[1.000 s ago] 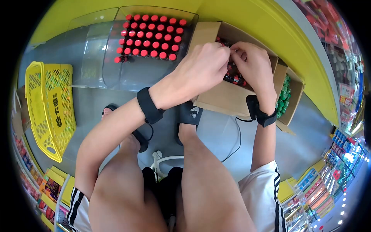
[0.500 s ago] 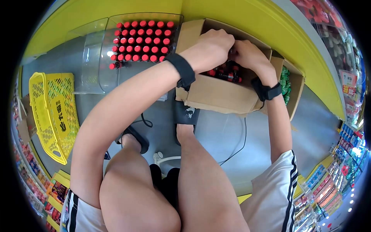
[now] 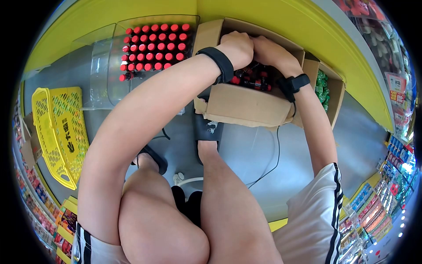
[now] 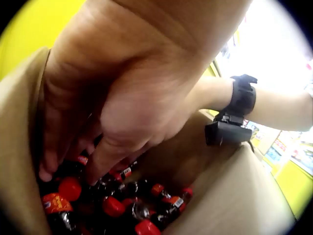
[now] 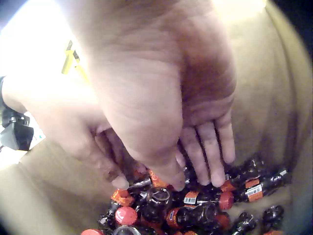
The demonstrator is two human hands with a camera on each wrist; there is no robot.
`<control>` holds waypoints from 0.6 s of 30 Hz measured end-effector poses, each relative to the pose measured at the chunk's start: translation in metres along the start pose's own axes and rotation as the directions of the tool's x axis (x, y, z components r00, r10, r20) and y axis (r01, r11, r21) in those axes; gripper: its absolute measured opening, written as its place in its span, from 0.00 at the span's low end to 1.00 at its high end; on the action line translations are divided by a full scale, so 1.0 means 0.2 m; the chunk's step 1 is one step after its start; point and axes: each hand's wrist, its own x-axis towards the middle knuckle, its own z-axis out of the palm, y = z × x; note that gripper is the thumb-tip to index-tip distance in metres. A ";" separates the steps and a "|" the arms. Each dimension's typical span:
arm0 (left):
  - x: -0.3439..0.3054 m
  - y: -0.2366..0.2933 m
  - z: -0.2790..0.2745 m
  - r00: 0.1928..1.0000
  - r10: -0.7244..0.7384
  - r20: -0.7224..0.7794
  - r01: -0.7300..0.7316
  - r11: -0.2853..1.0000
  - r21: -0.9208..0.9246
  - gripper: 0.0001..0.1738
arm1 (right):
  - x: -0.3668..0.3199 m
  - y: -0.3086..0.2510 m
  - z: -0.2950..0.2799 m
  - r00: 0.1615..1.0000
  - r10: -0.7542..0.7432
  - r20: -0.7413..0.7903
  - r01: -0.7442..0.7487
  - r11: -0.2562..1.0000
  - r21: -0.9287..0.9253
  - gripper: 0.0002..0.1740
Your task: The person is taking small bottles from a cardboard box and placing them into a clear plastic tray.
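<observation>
Small dark bottles with red caps (image 3: 257, 81) lie jumbled in an open cardboard box (image 3: 246, 105). Both hands reach down into this box, side by side. My left hand (image 3: 238, 47) is at the box's left end; in the left wrist view its fingers (image 4: 46, 169) point down among the bottles, around a red cap (image 4: 70, 188). Close beside it is my right hand (image 3: 273, 53). Seen from the right wrist, its fingers (image 5: 211, 159) are extended, tips touching the heap of bottles (image 5: 195, 213). The head view hides the fingertips of both hands.
Left of the box, a clear plastic bin (image 3: 103, 94) holds upright red-capped bottles (image 3: 151, 46) in rows. A second box (image 3: 337, 94) with green-wrapped items (image 3: 322, 86) stands to the right. A yellow basket (image 3: 66, 127) stands on the floor at far left. A cable (image 3: 278, 154) crosses the floor.
Both hands have gone from the middle of the box, where their fingertips met, down toward its far left part. More of the loose bottles at the near side now shows. The head view has shifted slightly.
</observation>
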 end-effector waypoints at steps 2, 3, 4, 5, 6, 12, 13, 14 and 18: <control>0.01 -0.01 0.01 1.000 -0.001 -0.012 0.001 1.000 0.001 0.16 | 0.00 -0.01 -0.01 0.996 0.048 0.068 -0.044 0.997 -0.058 0.31; 0.01 -0.01 0.01 1.000 0.000 -0.012 0.000 1.000 0.001 0.16 | -0.01 -0.01 -0.02 0.996 0.050 0.068 -0.046 0.997 -0.058 0.31; 0.02 0.00 0.01 1.000 -0.014 0.002 0.014 1.000 -0.014 0.16 | -0.02 0.00 -0.04 0.996 0.039 0.075 -0.036 0.999 -0.038 0.34; 0.02 0.00 0.01 0.999 -0.029 0.016 0.029 0.999 -0.029 0.16 | -0.04 0.00 -0.05 0.996 0.027 0.082 -0.025 1.000 -0.019 0.38; 0.02 0.00 0.01 0.999 -0.028 0.017 0.028 0.999 -0.029 0.16 | -0.03 0.03 -0.03 0.996 0.028 0.082 -0.027 0.999 -0.019 0.38; 0.05 -0.02 0.00 0.999 -0.049 0.015 0.048 0.996 0.072 0.16 | 0.02 0.07 0.00 0.978 0.019 0.206 -0.038 0.995 0.088 0.29; 0.05 -0.02 0.00 0.999 -0.038 0.012 0.037 0.996 0.077 0.16 | 0.03 0.06 0.00 0.979 0.034 0.199 -0.049 0.996 0.070 0.27; 0.05 -0.02 0.00 1.000 -0.028 0.010 0.027 0.996 0.084 0.16 | 0.03 0.05 0.00 0.980 0.048 0.192 -0.059 0.997 0.054 0.25; 0.07 -0.03 0.03 0.999 -0.021 -0.043 0.024 0.997 0.073 0.16 | 0.05 0.03 0.01 0.976 0.096 0.194 -0.099 0.995 0.004 0.21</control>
